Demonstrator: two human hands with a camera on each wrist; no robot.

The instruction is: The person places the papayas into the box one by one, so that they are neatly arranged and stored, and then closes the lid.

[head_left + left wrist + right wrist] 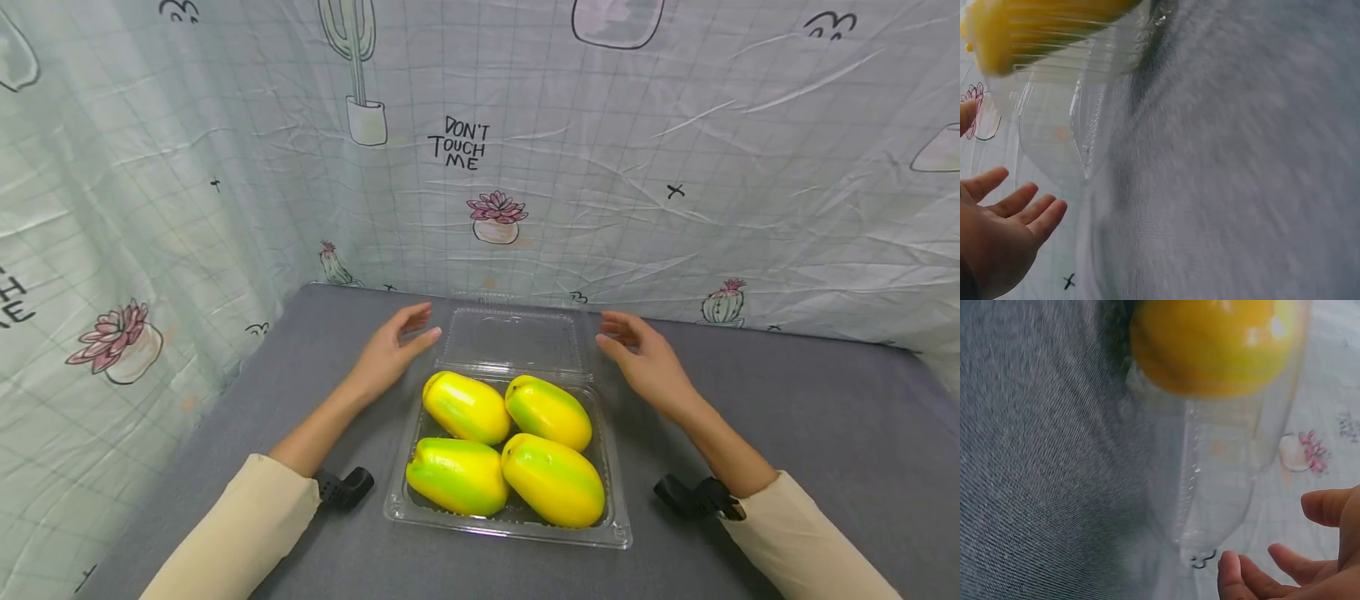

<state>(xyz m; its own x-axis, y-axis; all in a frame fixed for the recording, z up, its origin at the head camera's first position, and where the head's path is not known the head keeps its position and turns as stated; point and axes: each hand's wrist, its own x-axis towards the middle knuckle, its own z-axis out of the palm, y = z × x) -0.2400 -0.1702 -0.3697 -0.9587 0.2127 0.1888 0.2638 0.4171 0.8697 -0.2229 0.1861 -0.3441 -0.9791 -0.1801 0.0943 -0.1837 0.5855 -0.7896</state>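
A clear plastic clamshell box (pixel 510 533) lies on the table with its lid (pixel 517 337) folded back, away from the person. In its tray sit several plump yellow-green fruits, papaya-like in shape, among them a front left one (pixel 457 477) and a back right one (pixel 549 412). My left hand (pixel 393 350) is just left of the lid, fingers relaxed, holding nothing. On the lid's other side, my right hand (pixel 648 362) has loosely bent fingers and a bare palm. Both wrist views show the fingers near the lid, with a fruit (pixel 1210 347) behind the clear wall.
A grey cloth (pixel 810 433) covers the table. Behind it and on the left hangs a pale curtain (pixel 585 150) printed with cacti and lettering. Black wrist cameras (pixel 347 487) are strapped on near both cream sleeves (pixel 240 525).
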